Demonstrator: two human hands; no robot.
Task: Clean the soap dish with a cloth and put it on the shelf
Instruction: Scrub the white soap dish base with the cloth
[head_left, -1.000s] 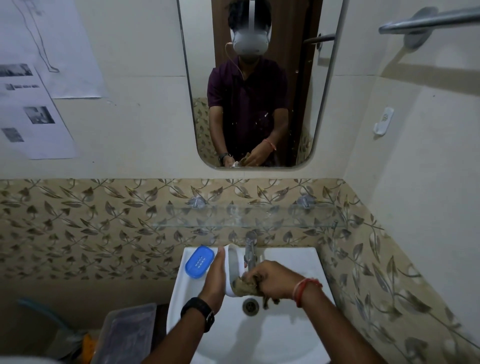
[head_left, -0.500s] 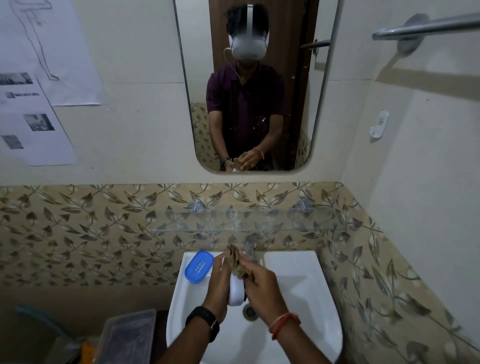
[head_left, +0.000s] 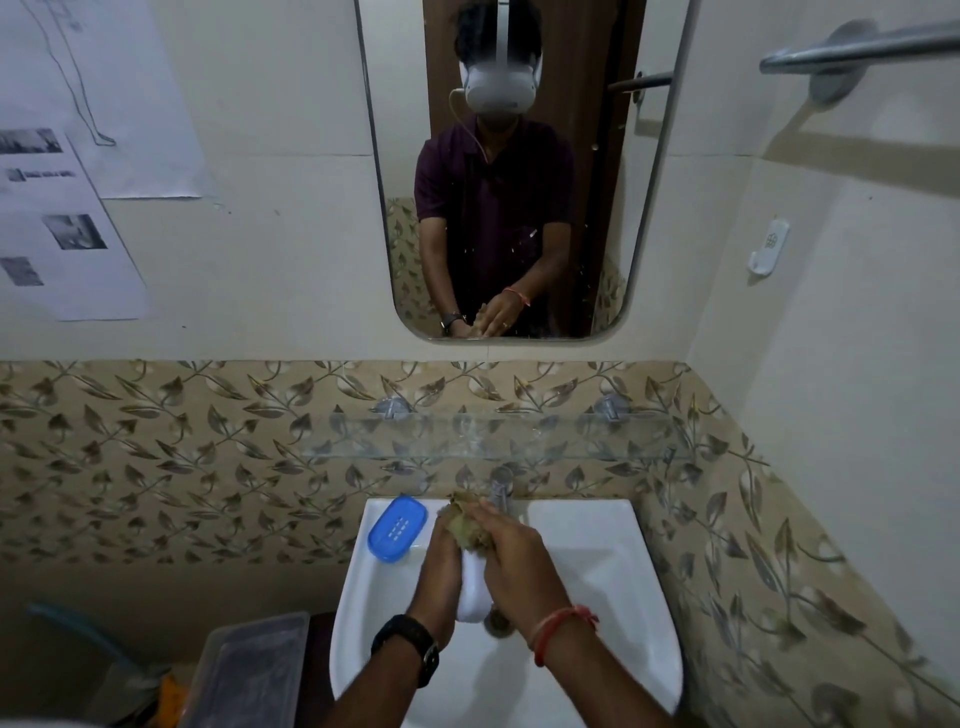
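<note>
Over the white sink (head_left: 597, 582) my left hand (head_left: 441, 577) grips the white soap dish (head_left: 474, 592), held on edge between both hands. My right hand (head_left: 519, 564) presses a crumpled brownish cloth (head_left: 465, 525) against the dish's upper end. Most of the dish is hidden by my hands. The blue soap dish lid or insert (head_left: 397, 527) lies on the sink's back left corner. The glass shelf (head_left: 493, 439) is mounted on the wall above the tap (head_left: 501, 491), with nothing on it.
A mirror (head_left: 519, 171) hangs above the shelf. A towel bar (head_left: 857, 49) is at the upper right and a white hook (head_left: 769, 252) on the right wall. A clear plastic box (head_left: 249, 670) stands left of the sink. Papers (head_left: 62, 218) are stuck on the left wall.
My right hand moved the cloth from the dish's lower end up to its top end. The dish has turned more upright between my hands. The view dropped slightly.
</note>
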